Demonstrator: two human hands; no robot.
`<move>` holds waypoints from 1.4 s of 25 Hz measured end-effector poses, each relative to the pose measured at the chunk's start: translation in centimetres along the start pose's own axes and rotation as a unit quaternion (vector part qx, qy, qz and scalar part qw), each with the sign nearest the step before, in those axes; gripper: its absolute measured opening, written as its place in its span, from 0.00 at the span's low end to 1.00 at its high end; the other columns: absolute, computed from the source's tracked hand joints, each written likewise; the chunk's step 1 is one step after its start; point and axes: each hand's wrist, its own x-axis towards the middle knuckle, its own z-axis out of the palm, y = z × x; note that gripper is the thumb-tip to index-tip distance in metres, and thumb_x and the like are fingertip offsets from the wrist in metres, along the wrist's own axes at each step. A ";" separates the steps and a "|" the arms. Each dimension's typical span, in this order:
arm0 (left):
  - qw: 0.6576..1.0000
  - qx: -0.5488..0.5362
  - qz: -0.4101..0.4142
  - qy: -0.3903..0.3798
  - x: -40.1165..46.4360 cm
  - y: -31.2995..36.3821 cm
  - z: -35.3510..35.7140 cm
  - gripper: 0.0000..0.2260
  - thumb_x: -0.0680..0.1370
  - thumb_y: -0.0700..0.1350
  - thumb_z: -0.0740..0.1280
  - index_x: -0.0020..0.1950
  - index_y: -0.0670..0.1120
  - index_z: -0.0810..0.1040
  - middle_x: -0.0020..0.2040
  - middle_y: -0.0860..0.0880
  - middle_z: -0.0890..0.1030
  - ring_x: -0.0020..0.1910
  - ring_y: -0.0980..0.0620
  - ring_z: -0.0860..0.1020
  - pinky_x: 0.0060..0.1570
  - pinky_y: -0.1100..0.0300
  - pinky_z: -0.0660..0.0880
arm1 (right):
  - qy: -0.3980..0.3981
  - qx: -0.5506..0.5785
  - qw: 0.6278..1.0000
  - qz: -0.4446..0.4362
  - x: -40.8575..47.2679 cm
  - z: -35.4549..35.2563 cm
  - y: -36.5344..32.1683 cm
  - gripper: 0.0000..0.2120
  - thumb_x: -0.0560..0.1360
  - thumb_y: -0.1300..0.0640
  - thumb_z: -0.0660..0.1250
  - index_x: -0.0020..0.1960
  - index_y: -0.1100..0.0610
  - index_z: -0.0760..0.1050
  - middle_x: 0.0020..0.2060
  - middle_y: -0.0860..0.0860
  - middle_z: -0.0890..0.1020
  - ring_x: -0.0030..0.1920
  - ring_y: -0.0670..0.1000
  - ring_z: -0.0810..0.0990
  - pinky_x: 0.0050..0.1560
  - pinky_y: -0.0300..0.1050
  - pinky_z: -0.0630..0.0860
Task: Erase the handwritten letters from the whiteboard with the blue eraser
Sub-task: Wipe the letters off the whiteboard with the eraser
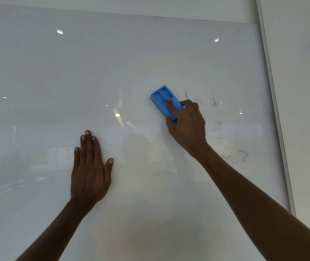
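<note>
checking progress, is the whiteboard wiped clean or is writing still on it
Not clean: faint handwritten letters remain on the whiteboard, right of the blue eraser held by the right hand.

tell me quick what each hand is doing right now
Left hand: open, flat against the whiteboard, holding nothing.
Right hand: closed on the blue eraser, pressed to the board.

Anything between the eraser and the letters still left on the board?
Nothing visible. The right hand holds the blue eraser against the whiteboard; the remaining faint letters lie just to its right on bare board. The left hand rests flat on the other side, clear of that path.
</note>
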 end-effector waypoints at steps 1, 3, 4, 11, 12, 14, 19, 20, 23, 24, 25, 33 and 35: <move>1.000 0.001 0.002 0.000 0.0 0.0 0.0 0.33 0.85 0.54 0.50 0.83 0.36 0.48 0.85 0.39 0.47 0.84 0.42 0.46 0.81 0.44 0.49 | 0.000 -0.006 1.000 0.013 0.4 -0.3 1.1 0.25 0.75 0.52 0.65 0.71 0.52 0.68 0.50 0.60 0.75 0.49 0.59 0.73 0.39 0.51 0.77; 1.000 0.004 0.004 0.001 -0.1 -0.1 0.1 0.33 0.85 0.54 0.50 0.83 0.36 0.48 0.85 0.39 0.47 0.84 0.42 0.46 0.81 0.44 0.49 | 0.000 -0.012 0.999 0.050 0.9 -0.9 3.6 0.24 0.76 0.50 0.64 0.72 0.50 0.67 0.53 0.60 0.75 0.52 0.59 0.72 0.41 0.52 0.77; 1.000 0.005 0.003 0.001 -0.1 -0.1 0.1 0.33 0.85 0.54 0.50 0.83 0.36 0.48 0.85 0.39 0.47 0.84 0.42 0.46 0.81 0.44 0.49 | 0.002 -0.012 0.997 0.070 1.1 -1.2 4.9 0.24 0.77 0.50 0.64 0.72 0.50 0.66 0.54 0.60 0.74 0.54 0.59 0.72 0.43 0.52 0.77; 1.000 0.004 0.000 0.002 0.0 0.0 0.3 0.33 0.84 0.55 0.50 0.83 0.36 0.47 0.85 0.39 0.46 0.84 0.43 0.45 0.81 0.43 0.50 | 0.015 -0.029 0.981 0.192 -0.4 -3.4 11.3 0.25 0.78 0.48 0.63 0.73 0.53 0.65 0.53 0.62 0.74 0.54 0.60 0.73 0.46 0.51 0.74; 1.000 0.005 0.000 0.002 0.0 0.0 0.3 0.33 0.84 0.55 0.50 0.83 0.36 0.48 0.85 0.39 0.47 0.84 0.43 0.45 0.81 0.43 0.50 | 0.016 -0.034 0.978 0.207 -0.9 -3.4 11.3 0.25 0.78 0.47 0.63 0.73 0.53 0.65 0.53 0.62 0.75 0.54 0.60 0.73 0.47 0.51 0.74; 1.000 0.007 0.001 0.001 0.0 0.1 0.3 0.33 0.84 0.54 0.50 0.83 0.35 0.48 0.84 0.39 0.47 0.84 0.42 0.45 0.81 0.42 0.51 | 0.027 -0.040 0.970 0.237 -1.6 -3.3 11.0 0.25 0.79 0.47 0.62 0.73 0.53 0.66 0.51 0.62 0.75 0.53 0.60 0.74 0.47 0.49 0.73; 1.000 0.012 0.002 0.005 -0.1 0.2 0.2 0.33 0.84 0.53 0.51 0.83 0.35 0.49 0.84 0.38 0.48 0.84 0.41 0.46 0.81 0.42 0.51 | 0.064 0.003 0.957 0.282 -0.3 -2.6 8.6 0.24 0.78 0.46 0.63 0.71 0.54 0.69 0.47 0.61 0.78 0.48 0.60 0.78 0.46 0.50 0.75; 1.000 0.013 0.001 0.005 -0.1 0.2 0.2 0.33 0.84 0.53 0.51 0.83 0.35 0.49 0.84 0.38 0.48 0.84 0.41 0.46 0.81 0.42 0.51 | 0.065 0.009 0.961 0.268 0.2 -2.4 7.6 0.24 0.77 0.46 0.64 0.71 0.54 0.70 0.47 0.62 0.78 0.48 0.61 0.78 0.46 0.52 0.77; 1.000 0.015 0.000 0.006 -0.1 0.1 0.2 0.33 0.84 0.53 0.52 0.83 0.35 0.50 0.84 0.38 0.49 0.84 0.42 0.47 0.81 0.43 0.51 | 0.040 -0.003 0.974 0.223 3.0 -1.3 3.3 0.24 0.77 0.47 0.63 0.71 0.53 0.69 0.51 0.62 0.77 0.51 0.62 0.76 0.47 0.54 0.76; 1.000 0.013 0.000 0.006 -0.1 0.1 0.2 0.33 0.84 0.53 0.52 0.83 0.35 0.50 0.84 0.38 0.49 0.84 0.42 0.47 0.81 0.44 0.51 | 0.031 -0.009 0.977 0.209 3.9 -0.8 1.7 0.24 0.77 0.48 0.62 0.71 0.53 0.68 0.52 0.62 0.76 0.52 0.62 0.75 0.48 0.54 0.75; 1.000 0.012 0.000 0.006 -0.1 0.1 0.2 0.33 0.84 0.53 0.52 0.83 0.35 0.50 0.84 0.38 0.49 0.84 0.42 0.47 0.81 0.44 0.50 | 0.025 -0.012 0.981 0.192 4.6 -0.4 -0.1 0.24 0.77 0.48 0.62 0.71 0.53 0.68 0.53 0.61 0.75 0.52 0.62 0.75 0.48 0.54 0.74; 1.000 0.005 0.000 0.001 -0.2 -0.1 0.3 0.33 0.84 0.54 0.51 0.83 0.37 0.48 0.85 0.40 0.48 0.84 0.44 0.46 0.82 0.45 0.49 | -0.006 0.009 1.000 -0.017 1.0 2.3 -10.4 0.25 0.73 0.51 0.66 0.69 0.55 0.71 0.48 0.59 0.77 0.46 0.59 0.74 0.42 0.51 0.71; 1.000 0.004 -0.001 0.001 -0.2 -0.1 0.3 0.33 0.84 0.54 0.51 0.83 0.37 0.48 0.85 0.39 0.48 0.84 0.43 0.46 0.81 0.44 0.50 | -0.017 0.015 0.998 -0.052 -1.4 2.5 -10.7 0.25 0.72 0.51 0.68 0.68 0.55 0.71 0.48 0.59 0.77 0.45 0.58 0.74 0.42 0.50 0.72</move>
